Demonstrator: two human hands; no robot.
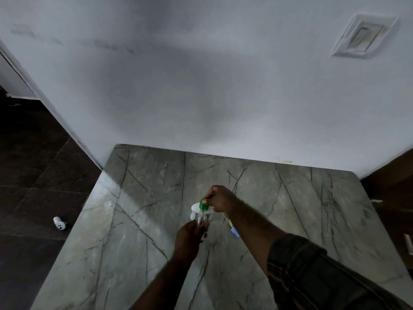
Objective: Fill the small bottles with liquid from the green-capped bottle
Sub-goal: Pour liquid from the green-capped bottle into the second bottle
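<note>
My right hand grips the green-capped bottle, tipped so its green nozzle points down toward a small clear bottle. My left hand holds that small bottle from below, its mouth right under the nozzle. Both are held over the middle of the grey marble table. A white object lies on the table just behind the bottles, partly hidden by them. Whether liquid is flowing is too blurred to tell.
A thin stick-like item with a blue end lies on the table under my right forearm. A faint clear item rests toward the table's left edge. A white wall backs the table. On the dark floor at left lies a small white object.
</note>
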